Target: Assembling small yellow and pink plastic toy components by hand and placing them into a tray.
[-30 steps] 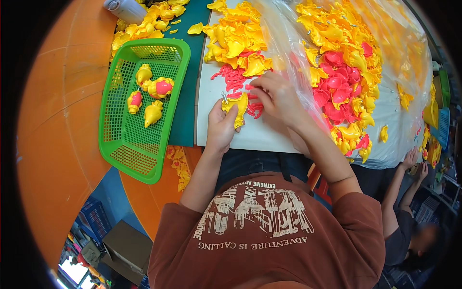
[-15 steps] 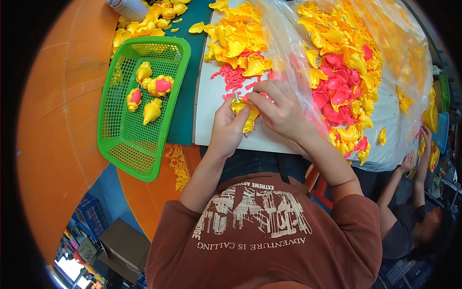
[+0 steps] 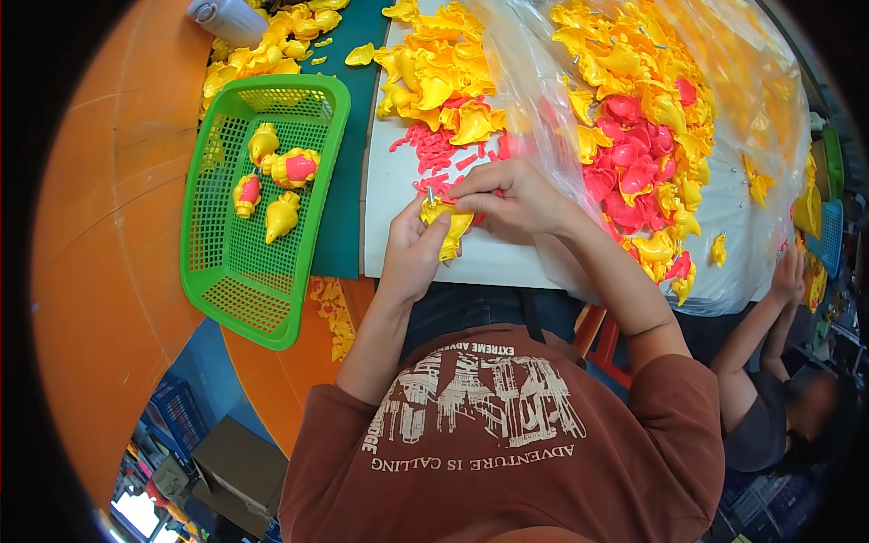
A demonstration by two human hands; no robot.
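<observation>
My left hand (image 3: 413, 255) is closed around a yellow plastic shell piece (image 3: 446, 237), thumb across it, just over the near edge of the white table. A short metal pin (image 3: 432, 196) sticks up at the shell's upper end. My right hand (image 3: 518, 197) is pinched at the shell's upper right side, close to the pin. A bit of red shows under its fingers, but what they grip is hidden. Just beyond the hands lie small red plastic pieces (image 3: 431, 147), with a heap of yellow shells (image 3: 444, 63) behind them.
To the left stands a green mesh basket (image 3: 339, 136) with several yellow and red figures. Clear plastic sheeting (image 3: 525, 100) and a mixed pile of yellow and red shells (image 3: 629, 163) lie right. A bottle (image 3: 226, 20) stands far left. At the right edge, another person (image 3: 760, 398) works.
Both hands have moved slightly left with the shell; the right fingers stay pinched at its top. The other person's hands have come together. The view has shifted a little.
</observation>
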